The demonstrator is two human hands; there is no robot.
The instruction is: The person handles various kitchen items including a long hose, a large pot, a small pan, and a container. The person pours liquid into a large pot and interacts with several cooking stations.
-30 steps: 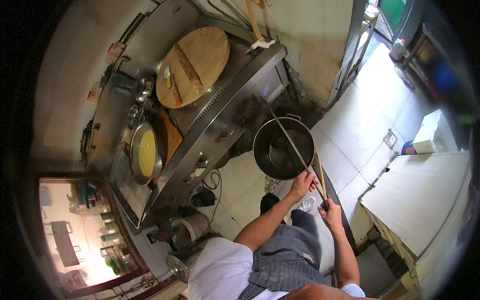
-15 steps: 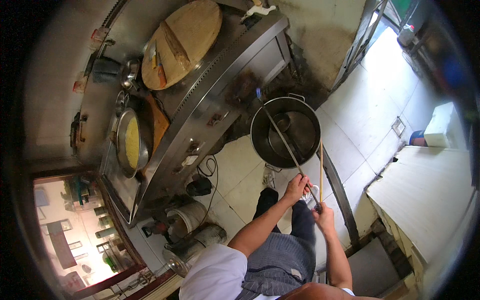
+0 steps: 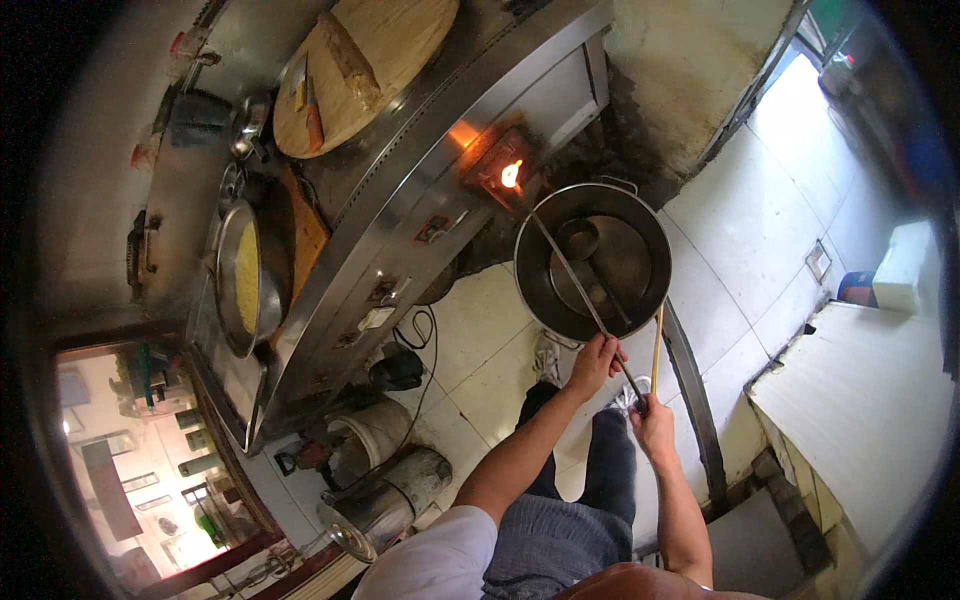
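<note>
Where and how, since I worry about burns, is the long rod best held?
Probably by the near end of the rod, as the right hand does, coming from the wearer's side: it is long, straight and thin, and its far tip points to the flame.

From where I'm standing, I count two hands (image 3: 592, 367), one rod (image 3: 563, 266), one yellow tube (image 3: 656, 352), one flame (image 3: 511, 174), one pot (image 3: 645, 290) and one ladle (image 3: 577, 240). I make it two shoes (image 3: 547, 360), one bucket (image 3: 386, 432), one canister (image 3: 415, 480) and one white box (image 3: 905, 268). Then there's one round board (image 3: 420, 50), one stick (image 3: 350, 62), one knife (image 3: 314, 130), one big bowl (image 3: 268, 300) and one tray (image 3: 235, 395); the small steel bowls (image 3: 247, 125) sit too bunched for me to count.
</note>
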